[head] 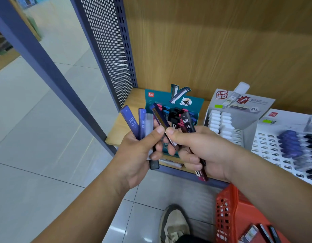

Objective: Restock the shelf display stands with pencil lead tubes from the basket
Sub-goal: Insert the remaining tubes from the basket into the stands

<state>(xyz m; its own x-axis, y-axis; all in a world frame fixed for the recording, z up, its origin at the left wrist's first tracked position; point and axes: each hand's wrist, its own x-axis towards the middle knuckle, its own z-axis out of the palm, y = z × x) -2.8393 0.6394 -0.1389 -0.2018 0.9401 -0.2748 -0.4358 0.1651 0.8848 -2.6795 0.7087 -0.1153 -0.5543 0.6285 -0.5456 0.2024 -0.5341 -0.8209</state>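
My left hand (139, 155) grips a fan of pencil lead tubes: two blue HB 0.5 tubes (131, 122), a clear one (149, 123) and a black one poking out below. My right hand (200, 151) holds a dark red HB 0.5 tube (186, 123) in its curled fingers. Its thumb and forefinger pinch a slim purple tube (160, 116) that also meets my left thumb. Behind my hands stands the teal display stand (151, 99), holding several red, blue and black tubes. The red basket (228, 213) sits at the lower right with a few tubes inside.
A white display stand (227, 123) with white tubes and a wider white stand (283, 148) with purple and black tubes sit to the right on the wooden shelf (116, 134). A perforated blue side panel (107, 50) bounds the shelf on the left. My shoe (174, 223) rests on the tiled floor.
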